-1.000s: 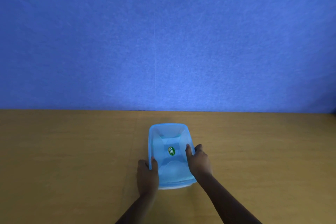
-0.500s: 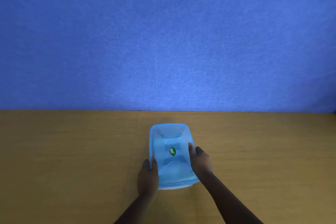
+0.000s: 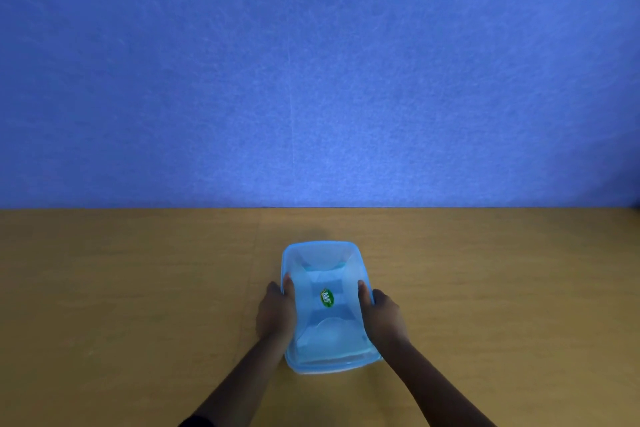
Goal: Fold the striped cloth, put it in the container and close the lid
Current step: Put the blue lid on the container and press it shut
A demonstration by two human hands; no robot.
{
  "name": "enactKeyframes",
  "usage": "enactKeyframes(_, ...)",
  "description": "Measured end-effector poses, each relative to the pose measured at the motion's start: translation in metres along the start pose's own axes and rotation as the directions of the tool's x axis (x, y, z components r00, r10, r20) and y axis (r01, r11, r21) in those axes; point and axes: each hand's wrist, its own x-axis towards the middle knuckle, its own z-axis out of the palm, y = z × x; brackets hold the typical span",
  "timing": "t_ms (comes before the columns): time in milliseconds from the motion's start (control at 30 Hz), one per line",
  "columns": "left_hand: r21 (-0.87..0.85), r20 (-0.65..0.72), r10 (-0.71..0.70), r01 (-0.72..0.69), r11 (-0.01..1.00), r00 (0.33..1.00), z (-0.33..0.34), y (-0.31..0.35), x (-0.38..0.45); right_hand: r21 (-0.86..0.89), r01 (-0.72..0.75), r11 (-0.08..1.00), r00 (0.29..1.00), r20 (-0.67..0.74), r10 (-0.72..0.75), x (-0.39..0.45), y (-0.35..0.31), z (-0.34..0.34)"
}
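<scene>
Both hands, left (image 3: 277, 314) and right (image 3: 382, 314), are clamped on the lid (image 3: 325, 319) edges between them, thumbs on top, presumably to seat it on the container (image 3: 332, 368).

We see two bare forearms, each narrowing to the wrist. Our left hand (image 3: 276, 314) and right hand (image 3: 382, 315) are bare too: we can find no ring, watch, band or glove on either. Short, rounded nails show on the thumb tips. Low on our left arm, right at the bottom of the view, a dark sleeve (image 3: 194, 421) edge shows; we cannot tell its cloth or cut. Our right arm shows no sleeve down to the bottom of the view.
</scene>
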Motion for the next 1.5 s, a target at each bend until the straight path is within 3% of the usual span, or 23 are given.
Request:
enactKeyframes(500,-0.083,0.020,0.075,-0.073,0.994,0.997,0.007,-0.006,0.002,-0.135,-0.042,0.990,0.998,0.038,0.048,0.037,-0.019,-0.007)
enactKeyframes(1100,0.000,0.100,-0.031,0.031,1.000,0.994,0.000,0.009,0.048,-0.096,0.039,0.995,0.997,0.077,-0.032,0.056,-0.025,0.001)
enactKeyframes(1233,0.075,0.153,0.018,-0.030,0.997,0.988,0.003,0.021,0.063,-0.072,0.032,0.997,0.997,0.066,-0.028,0.052,-0.022,0.000)
enactKeyframes(1500,0.038,0.134,0.071,-0.077,0.996,0.988,0.008,0.019,0.066,-0.057,0.042,0.998,0.997,0.071,-0.038,0.051,-0.021,-0.001)
